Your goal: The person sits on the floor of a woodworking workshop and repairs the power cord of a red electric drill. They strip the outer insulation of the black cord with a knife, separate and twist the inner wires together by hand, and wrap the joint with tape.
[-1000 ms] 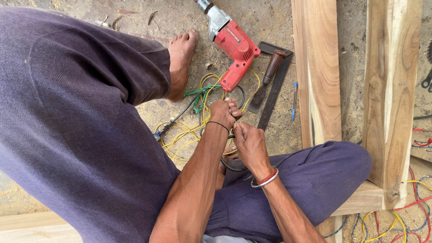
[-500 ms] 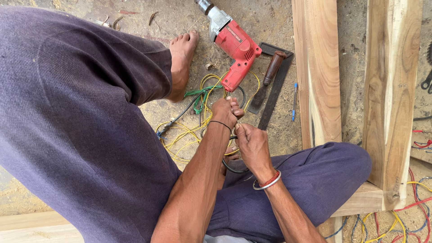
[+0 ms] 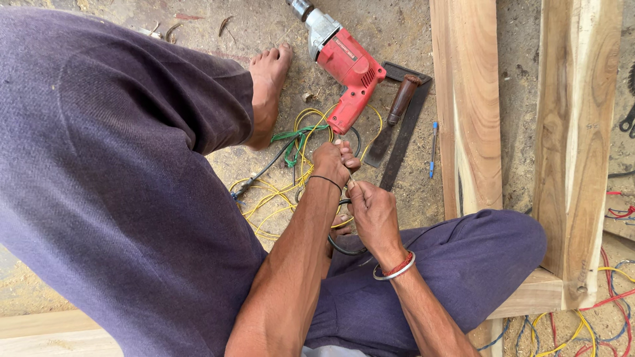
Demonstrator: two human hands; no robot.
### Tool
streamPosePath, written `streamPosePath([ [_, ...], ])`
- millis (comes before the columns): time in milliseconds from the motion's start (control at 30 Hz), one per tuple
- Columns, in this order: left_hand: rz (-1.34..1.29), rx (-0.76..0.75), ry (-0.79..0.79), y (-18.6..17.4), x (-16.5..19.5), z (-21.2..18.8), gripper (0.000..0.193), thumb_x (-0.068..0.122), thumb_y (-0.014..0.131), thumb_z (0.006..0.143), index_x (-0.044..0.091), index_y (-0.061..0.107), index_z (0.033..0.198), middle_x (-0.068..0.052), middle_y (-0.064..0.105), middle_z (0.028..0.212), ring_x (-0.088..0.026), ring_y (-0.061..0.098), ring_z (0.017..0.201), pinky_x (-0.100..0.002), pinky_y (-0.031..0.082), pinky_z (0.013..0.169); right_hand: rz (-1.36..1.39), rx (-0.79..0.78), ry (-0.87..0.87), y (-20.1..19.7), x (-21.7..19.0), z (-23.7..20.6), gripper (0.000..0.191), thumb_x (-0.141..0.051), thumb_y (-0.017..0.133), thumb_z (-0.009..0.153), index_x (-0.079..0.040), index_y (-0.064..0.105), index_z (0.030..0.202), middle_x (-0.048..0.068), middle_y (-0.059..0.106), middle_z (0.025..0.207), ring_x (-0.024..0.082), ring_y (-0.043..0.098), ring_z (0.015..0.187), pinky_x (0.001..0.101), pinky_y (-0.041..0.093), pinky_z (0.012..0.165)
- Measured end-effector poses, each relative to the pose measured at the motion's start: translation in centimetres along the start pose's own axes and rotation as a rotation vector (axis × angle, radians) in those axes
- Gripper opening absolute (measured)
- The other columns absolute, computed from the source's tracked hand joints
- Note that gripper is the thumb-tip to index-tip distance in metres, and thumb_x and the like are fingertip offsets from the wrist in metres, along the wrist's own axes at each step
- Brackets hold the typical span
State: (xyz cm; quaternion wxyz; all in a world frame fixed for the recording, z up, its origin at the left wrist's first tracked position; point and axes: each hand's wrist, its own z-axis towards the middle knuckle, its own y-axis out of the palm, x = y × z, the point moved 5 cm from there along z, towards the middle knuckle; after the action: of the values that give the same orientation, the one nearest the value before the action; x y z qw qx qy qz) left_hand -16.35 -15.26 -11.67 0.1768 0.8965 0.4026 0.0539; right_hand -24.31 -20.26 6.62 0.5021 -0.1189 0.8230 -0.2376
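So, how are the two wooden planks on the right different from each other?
The near plank is narrower and smoother, with even reddish grain; the far plank is wider and rougher, with pale edges around a darker middle. The near plank runs under the person's knee; the far plank reaches past it. Both lie lengthwise on the dusty ground.

Red drill [image 3: 344,63] and yellow wires [image 3: 278,198] obstruct the floor [image 3: 390,26] at twelve o'clock of the hands. Planks [image 3: 466,106] block three o'clock. Bare floor lies between.
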Motion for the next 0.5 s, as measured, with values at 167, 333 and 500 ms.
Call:
streamPosePath([
  [167, -0.009, -0.031, -0.02, 0.3, -0.2, 0.5, 0.026, 0.012, 0.04, 0.101, 0.003, 0.05, 0.079, 0.0, 0.039, 0.058, -0.012, 0.025, 0.042, -0.03, 0.023, 0.039, 0.015, 0.016, -0.021, -0.1, -0.2, -0.1, 0.033, -0.021, 0.056, 0.104, 0.003, 0.064, 0.083, 0.005, 0.054, 0.055, 0.007, 0.052, 0.051, 0.0325, 0.042, 0.046],
  [333, -0.027, -0.06, -0.039, 0.1, -0.3, 0.8, 0.023, 0.012, 0.039, 0.101, 0.003, 0.05, 0.083, -0.001, 0.04, 0.06, -0.011, 0.027, 0.043, -0.029, 0.023, 0.04, -0.077, 0.015, -0.02, 0.0, 0.2, 0.0, 0.033, -0.023, 0.056, 0.104, 0.002, 0.066, 0.085, 0.011, 0.053, 0.055, 0.013, 0.052, 0.049, 0.0355, 0.042, 0.048],
  [500, 0.251, -0.201, 0.02, -0.8, 0.7, 0.2, 0.016, 0.0, 0.038, 0.1, 0.0, 0.053, 0.107, -0.003, 0.046, 0.068, -0.01, 0.032, 0.046, -0.031, 0.036, 0.047, -0.061, -0.064, 0.089, 0.9, 1.5, 0.1, 0.038, -0.024, 0.05, 0.105, 0.002, 0.068, 0.084, 0.013, 0.062, 0.058, 0.017, 0.065, 0.051, 0.0358, 0.05, 0.049],
])
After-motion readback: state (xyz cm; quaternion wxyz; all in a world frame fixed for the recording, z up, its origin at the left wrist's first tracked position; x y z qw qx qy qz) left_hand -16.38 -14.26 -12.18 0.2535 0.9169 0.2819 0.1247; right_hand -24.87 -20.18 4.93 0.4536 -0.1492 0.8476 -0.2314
